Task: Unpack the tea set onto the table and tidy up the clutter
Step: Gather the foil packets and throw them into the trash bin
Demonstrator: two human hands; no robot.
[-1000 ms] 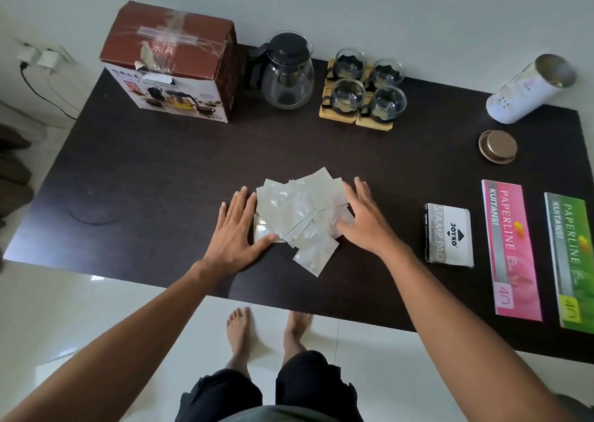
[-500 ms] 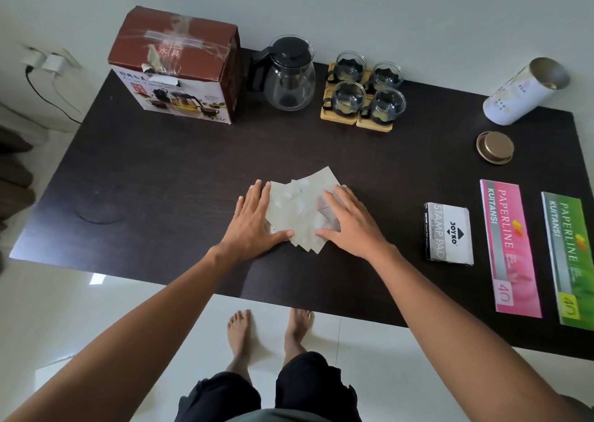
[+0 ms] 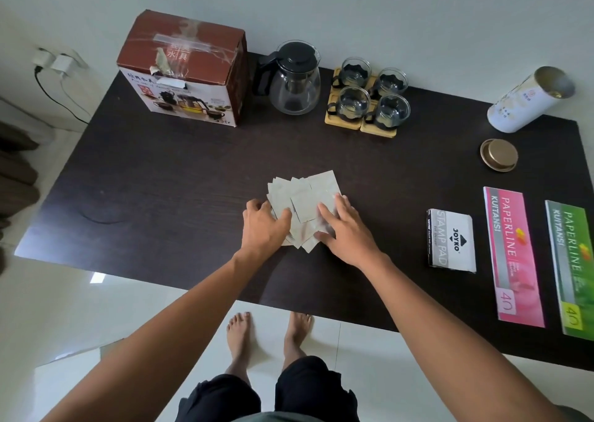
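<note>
A bunched pile of silvery tea sachets [image 3: 305, 196] lies mid-table on the dark table [image 3: 180, 177]. My left hand [image 3: 263, 225] curls its fingers onto the pile's left edge. My right hand [image 3: 345, 231] lies flat on the right side, fingers spread over the sachets. At the back stand the glass teapot [image 3: 294, 80] with a black lid and several glass cups [image 3: 369, 96] on wooden coasters. The brown tea set box [image 3: 183, 71] stands at the back left.
A white tin [image 3: 530, 100] lies on its side at the back right, its gold lid [image 3: 499, 154] in front of it. A stamp pad box [image 3: 451, 241], a pink receipt book [image 3: 512, 254] and a green receipt book [image 3: 572, 269] line the right side.
Both hands have pushed inward, squeezing the spread sachets into a tighter pile. My left fingers went from flat to curled on the pile's edge.
</note>
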